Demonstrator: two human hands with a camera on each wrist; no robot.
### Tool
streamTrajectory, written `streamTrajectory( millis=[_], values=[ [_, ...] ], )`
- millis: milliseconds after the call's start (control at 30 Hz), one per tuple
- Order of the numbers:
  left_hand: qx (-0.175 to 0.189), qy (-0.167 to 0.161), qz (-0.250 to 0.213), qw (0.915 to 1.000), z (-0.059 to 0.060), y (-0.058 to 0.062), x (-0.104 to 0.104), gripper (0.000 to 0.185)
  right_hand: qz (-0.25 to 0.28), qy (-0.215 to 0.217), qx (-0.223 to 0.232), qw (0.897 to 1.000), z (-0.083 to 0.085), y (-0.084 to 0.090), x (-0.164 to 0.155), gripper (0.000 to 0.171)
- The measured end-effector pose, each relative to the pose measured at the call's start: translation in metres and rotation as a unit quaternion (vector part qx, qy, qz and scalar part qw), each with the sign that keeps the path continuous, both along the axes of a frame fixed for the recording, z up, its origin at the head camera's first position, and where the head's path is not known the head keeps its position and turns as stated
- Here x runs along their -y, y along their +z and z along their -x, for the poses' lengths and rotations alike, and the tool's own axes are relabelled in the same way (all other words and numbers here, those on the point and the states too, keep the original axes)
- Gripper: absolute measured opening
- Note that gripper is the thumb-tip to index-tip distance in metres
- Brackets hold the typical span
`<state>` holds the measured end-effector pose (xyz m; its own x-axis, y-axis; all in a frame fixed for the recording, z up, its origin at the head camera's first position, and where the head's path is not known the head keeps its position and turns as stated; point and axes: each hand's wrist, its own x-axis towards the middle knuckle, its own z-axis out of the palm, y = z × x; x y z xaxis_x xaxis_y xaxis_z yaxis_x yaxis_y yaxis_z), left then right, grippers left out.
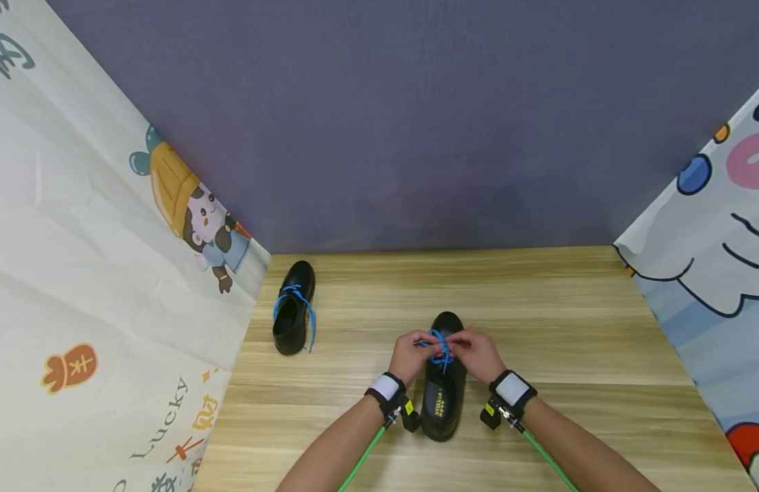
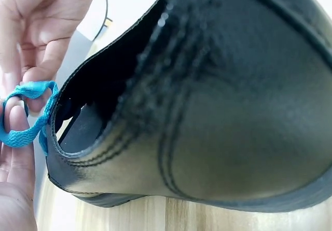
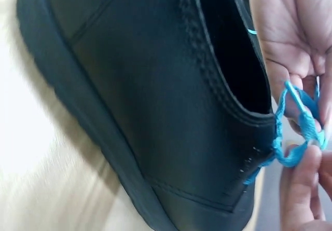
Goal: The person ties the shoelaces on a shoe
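A black shoe (image 1: 444,403) with blue laces stands on the wooden surface, toe pointing away. Over its front, the left hand (image 1: 410,357) pinches a blue shoelace (image 1: 440,342) from the left side. From the right, the right hand (image 1: 478,354) pinches the same lace, fingertips close to the other hand's. In the left wrist view the lace (image 2: 32,91) curves in a loop around fingers beside the shoe's opening. The right wrist view shows the lace (image 3: 306,122) looped between the two hands, with a strand running down to the shoe (image 3: 155,106).
A second black shoe (image 1: 288,328) stands at the left, its blue laces loose and one end trailing on the wooden surface (image 1: 539,301). Behind rises a grey-blue panel (image 1: 416,137). Printed white sheets (image 1: 109,273) border both sides. Green cables (image 1: 364,458) run along both forearms.
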<state>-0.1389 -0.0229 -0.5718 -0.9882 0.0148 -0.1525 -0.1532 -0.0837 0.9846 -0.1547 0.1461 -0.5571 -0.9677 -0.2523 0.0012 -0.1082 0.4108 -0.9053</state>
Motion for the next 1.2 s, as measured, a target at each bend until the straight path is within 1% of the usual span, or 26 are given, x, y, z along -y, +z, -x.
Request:
streamTrajectory(
  millis=[67, 100, 200, 300, 367, 500, 533, 733, 900, 1033, 1100, 1200],
  values=[
    [-0.004, -0.003, 0.008, 1.0, 0.0, 0.0, 0.0, 0.011, -0.018, 0.018, -0.026, 0.999, -0.001, 0.003, 0.0, 0.013],
    [-0.007, -0.004, 0.014, 0.9999, 0.0, 0.0, 0.0, 0.011, -0.025, 0.028, -0.031, 0.999, -0.001, 0.003, 0.0, 0.014],
    [-0.012, -0.006, 0.034, 0.9993, 0.0, -0.001, 0.0, 0.011, -0.034, 0.059, -0.019, 0.998, 0.0, 0.005, -0.001, 0.018],
    [-0.009, -0.006, 0.053, 0.9985, 0.0, 0.0, 0.002, 0.01, -0.042, 0.09, -0.006, 0.995, 0.002, 0.003, -0.002, 0.026],
    [-0.007, -0.006, 0.057, 0.9983, 0.0, -0.001, 0.002, 0.01, -0.045, 0.105, -0.017, 0.993, 0.003, 0.001, -0.003, 0.03],
    [-0.012, -0.007, 0.07, 0.9975, -0.001, -0.001, 0.003, 0.01, -0.043, 0.111, -0.055, 0.991, 0.003, -0.004, -0.004, 0.031],
    [-0.015, -0.006, 0.075, 0.997, -0.001, -0.002, 0.003, 0.009, -0.041, 0.11, -0.058, 0.991, 0.003, -0.006, -0.004, 0.031],
    [-0.012, -0.008, 0.095, 0.9954, 0.0, -0.003, 0.001, 0.01, -0.005, 0.096, -0.016, 0.995, 0.002, -0.013, -0.006, 0.034],
    [-0.007, -0.003, 0.095, 0.9955, -0.001, -0.003, 0.0, 0.01, 0.009, 0.104, -0.007, 0.995, 0.002, -0.014, -0.009, 0.031],
    [-0.007, -0.003, 0.088, 0.9961, -0.002, 0.004, -0.001, 0.011, -0.002, 0.108, -0.002, 0.994, 0.0, -0.012, -0.011, 0.024],
    [-0.008, -0.004, 0.08, 0.9968, -0.004, 0.013, -0.002, 0.011, -0.004, 0.113, -0.006, 0.994, 0.0, -0.011, -0.012, 0.024],
    [-0.004, -0.006, 0.069, 0.9976, -0.008, 0.025, -0.002, 0.011, -0.006, 0.128, -0.027, 0.991, -0.002, -0.013, -0.013, 0.028]
  ],
)
